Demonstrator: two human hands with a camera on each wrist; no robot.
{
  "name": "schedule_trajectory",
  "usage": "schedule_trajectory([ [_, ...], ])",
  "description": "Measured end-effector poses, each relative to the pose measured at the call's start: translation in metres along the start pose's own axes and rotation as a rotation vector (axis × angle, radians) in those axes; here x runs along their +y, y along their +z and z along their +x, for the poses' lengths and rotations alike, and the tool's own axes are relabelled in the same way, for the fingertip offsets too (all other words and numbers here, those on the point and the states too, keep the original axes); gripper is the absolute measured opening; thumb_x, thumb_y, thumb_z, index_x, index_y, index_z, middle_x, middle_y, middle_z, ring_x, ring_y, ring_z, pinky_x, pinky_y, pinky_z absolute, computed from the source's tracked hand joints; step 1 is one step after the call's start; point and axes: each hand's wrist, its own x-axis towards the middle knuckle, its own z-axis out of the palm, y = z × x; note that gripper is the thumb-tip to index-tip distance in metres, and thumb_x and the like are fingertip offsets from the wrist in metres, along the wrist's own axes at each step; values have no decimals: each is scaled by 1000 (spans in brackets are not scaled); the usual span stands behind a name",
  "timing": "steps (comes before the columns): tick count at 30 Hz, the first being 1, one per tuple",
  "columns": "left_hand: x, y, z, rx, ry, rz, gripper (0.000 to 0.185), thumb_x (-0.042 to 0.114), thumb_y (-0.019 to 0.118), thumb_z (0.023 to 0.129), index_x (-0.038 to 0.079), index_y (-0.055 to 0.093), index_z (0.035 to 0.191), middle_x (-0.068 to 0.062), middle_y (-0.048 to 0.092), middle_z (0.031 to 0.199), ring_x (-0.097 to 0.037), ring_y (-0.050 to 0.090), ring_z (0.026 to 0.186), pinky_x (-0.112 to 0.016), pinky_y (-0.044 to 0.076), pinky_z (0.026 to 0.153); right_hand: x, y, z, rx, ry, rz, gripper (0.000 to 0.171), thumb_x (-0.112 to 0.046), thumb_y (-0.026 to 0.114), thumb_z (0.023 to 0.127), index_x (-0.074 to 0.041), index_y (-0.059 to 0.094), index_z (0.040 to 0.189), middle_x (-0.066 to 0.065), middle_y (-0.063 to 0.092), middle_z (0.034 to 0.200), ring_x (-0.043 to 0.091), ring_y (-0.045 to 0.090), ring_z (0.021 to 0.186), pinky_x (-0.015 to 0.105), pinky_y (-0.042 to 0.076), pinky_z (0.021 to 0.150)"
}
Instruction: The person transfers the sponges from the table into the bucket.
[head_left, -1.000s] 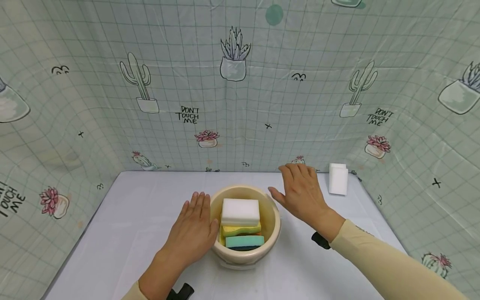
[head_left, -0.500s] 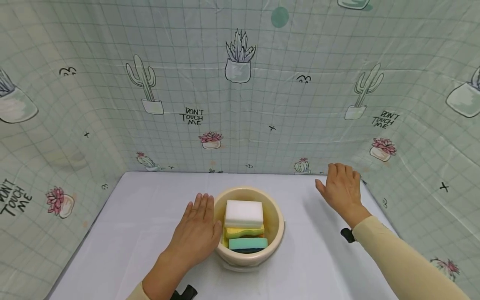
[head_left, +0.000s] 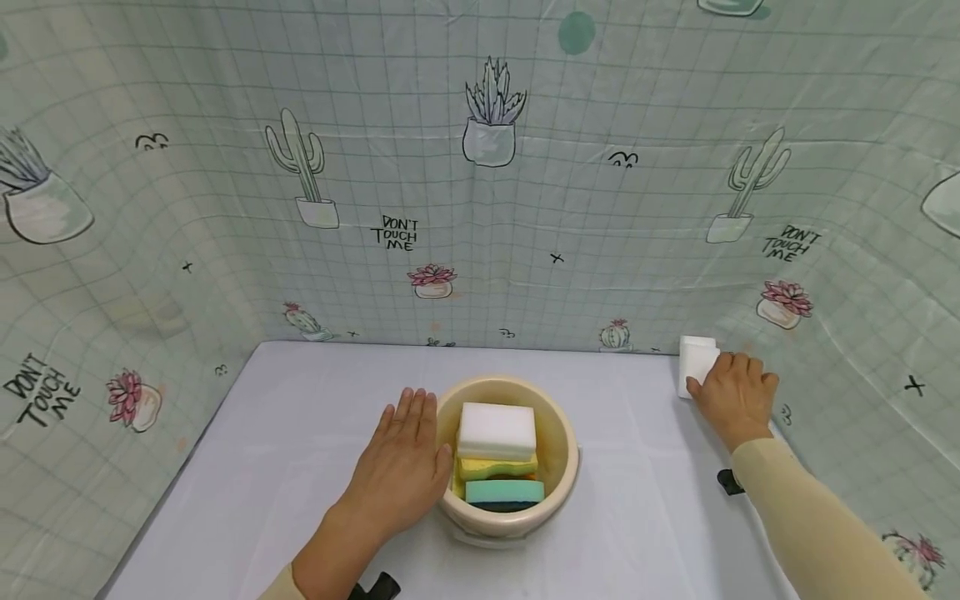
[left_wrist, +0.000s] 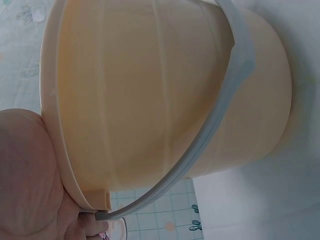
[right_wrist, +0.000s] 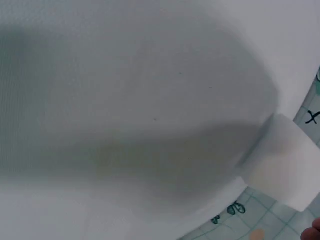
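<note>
A cream bucket (head_left: pixel 557 442) stands mid-table, its grey handle (left_wrist: pixel 214 122) hanging along the side in the left wrist view. Inside are a white sponge (head_left: pixel 497 430), a yellow sponge (head_left: pixel 498 467) under it and a teal sponge (head_left: pixel 504 492) with a dark underside. My left hand (head_left: pixel 397 479) rests on the bucket's left rim with straight fingers. At the far right corner, my right hand (head_left: pixel 733 400) is beside white blocks (head_left: pixel 696 365), partly covering them. In the right wrist view, fingertips (right_wrist: pixel 312 233) show apart from a white block (right_wrist: pixel 282 165).
A white cloth covers the table (head_left: pixel 322 433). Behind it and on both sides hangs a green gridded curtain (head_left: pixel 555 208) with cactus prints. The white blocks stand close to the back edge.
My right hand has moved from beside the bucket rightward to the white blocks at the back right corner. My left hand has stayed on the rim; the head view has shifted slightly.
</note>
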Motion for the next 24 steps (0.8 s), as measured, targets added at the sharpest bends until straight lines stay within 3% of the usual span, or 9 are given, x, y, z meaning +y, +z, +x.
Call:
schedule_trajectory([
  [6, 0, 0, 0, -7, -5, 5, 68, 32, 45, 110, -10, 31, 161, -28, 31, 168, -41, 22, 161, -57, 21, 130, 2, 19, -4, -25, 27, -15, 71, -43, 67, 99, 24, 47, 98, 38, 46, 91, 57, 46, 92, 70, 40, 75],
  [14, 1, 1, 0, -8, -2, 5, 68, 33, 45, 110, -10, 31, 161, -27, 31, 169, -40, 22, 161, -56, 20, 131, -3, 27, -6, -76, 145, -7, 81, -47, 67, 96, 30, 47, 109, 45, 46, 100, 58, 44, 98, 72, 39, 82],
  [24, -1, 0, 0, 0, 4, 4, 68, 33, 45, 110, -11, 31, 160, -28, 31, 168, -41, 22, 161, -57, 20, 131, -14, 28, 3, -28, 125, 34, 61, -33, 72, 90, 20, 45, 107, 39, 45, 98, 56, 43, 95, 69, 36, 79],
])
